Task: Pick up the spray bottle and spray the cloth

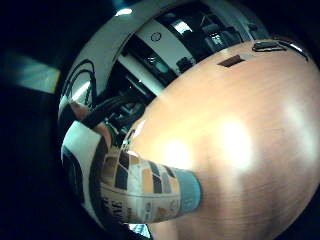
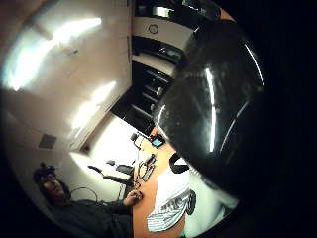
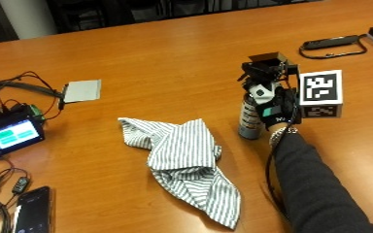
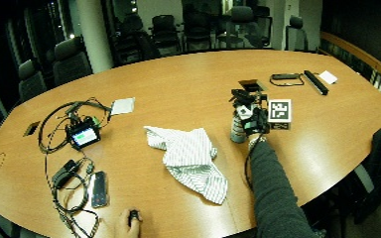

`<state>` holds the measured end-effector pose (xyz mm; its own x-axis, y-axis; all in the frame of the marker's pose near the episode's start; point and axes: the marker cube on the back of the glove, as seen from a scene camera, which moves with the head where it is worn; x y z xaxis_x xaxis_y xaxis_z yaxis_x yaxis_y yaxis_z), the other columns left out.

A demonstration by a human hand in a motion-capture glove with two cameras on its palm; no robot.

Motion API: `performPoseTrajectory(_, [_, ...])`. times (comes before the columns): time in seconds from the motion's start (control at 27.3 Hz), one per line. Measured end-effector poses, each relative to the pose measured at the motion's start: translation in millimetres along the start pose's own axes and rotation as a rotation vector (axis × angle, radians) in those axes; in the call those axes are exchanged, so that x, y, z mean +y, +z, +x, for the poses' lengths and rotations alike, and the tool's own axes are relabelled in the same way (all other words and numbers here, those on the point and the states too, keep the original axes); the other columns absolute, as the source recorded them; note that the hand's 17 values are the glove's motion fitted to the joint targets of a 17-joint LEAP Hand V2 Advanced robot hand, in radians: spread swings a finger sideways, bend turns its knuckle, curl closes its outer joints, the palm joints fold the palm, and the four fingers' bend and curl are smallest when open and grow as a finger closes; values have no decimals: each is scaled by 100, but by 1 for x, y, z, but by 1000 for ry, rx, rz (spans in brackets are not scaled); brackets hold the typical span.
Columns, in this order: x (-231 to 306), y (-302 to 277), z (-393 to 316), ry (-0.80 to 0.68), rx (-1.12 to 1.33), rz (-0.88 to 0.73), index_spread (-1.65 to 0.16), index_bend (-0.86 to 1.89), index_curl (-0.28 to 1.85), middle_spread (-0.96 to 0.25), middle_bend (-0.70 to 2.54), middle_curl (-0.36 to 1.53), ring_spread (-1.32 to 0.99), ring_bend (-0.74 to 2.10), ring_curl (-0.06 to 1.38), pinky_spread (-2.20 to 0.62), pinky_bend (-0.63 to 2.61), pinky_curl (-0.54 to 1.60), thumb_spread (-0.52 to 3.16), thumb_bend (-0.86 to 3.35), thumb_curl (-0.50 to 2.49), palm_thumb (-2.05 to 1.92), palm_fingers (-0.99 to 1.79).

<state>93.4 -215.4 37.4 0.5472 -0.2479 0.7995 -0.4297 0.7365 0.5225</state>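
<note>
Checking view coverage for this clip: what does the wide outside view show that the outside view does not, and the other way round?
Only the wide outside view shows a bare hand at the near table edge, the chairs round the table, and a long black bar at the far end. The outside view adds nothing new; it only brings the same things closer. Both show the gloved right hand gripping the spray bottle upright on the table, the striped cloth beside it, the small lit screen and the phone.

Items counted on the table (image 3: 174, 58): one spray bottle (image 3: 250, 119), one striped cloth (image 3: 186, 162), one smartphone (image 3: 31, 209), one small lit monitor (image 3: 10, 133), one white card (image 3: 83, 90).
</note>
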Motion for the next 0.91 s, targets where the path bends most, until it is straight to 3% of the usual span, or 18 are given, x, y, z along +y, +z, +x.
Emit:
performPoseTrajectory(0.22, [1,-5,-23,-27,-52,-134,-29,20,48,-21,35,47,-18,48,42,-23,43,38,65,-3,60,91,133])
performPoseTrajectory(0.51, [-19,3,-107,-148,102,-542,-29,20,50,-21,38,48,-18,51,43,-24,43,38,63,-3,63,90,135])
performPoseTrajectory(0.73, [-13,14,-111,-159,203,-724,-29,20,52,-21,39,48,-18,53,44,-24,44,38,61,-3,66,89,135])
performPoseTrajectory(0.91, [-9,25,-125,-184,534,-920,-29,20,53,-21,39,48,-18,54,44,-24,45,38,59,-3,67,89,135])
